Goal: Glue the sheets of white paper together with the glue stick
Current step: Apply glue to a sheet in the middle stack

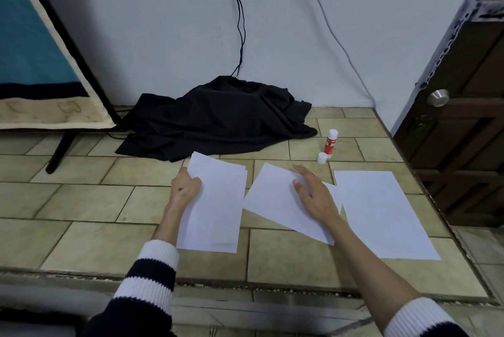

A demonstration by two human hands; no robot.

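1. Sheets of white paper lie in three spots on my tiled floor (90,195): a stack (215,206), a skewed middle sheet (275,206) and a far-right sheet (381,214).
2. My left hand (185,186) pinches the stack's left edge, thumb on top.
3. My right hand (313,195) rests flat on the middle sheet, fingers loosely spread.
4. Beyond stands the glue stick (330,143), its cap (321,158) just beside it.
5. Black cloth (218,118) is heaped against the wall.
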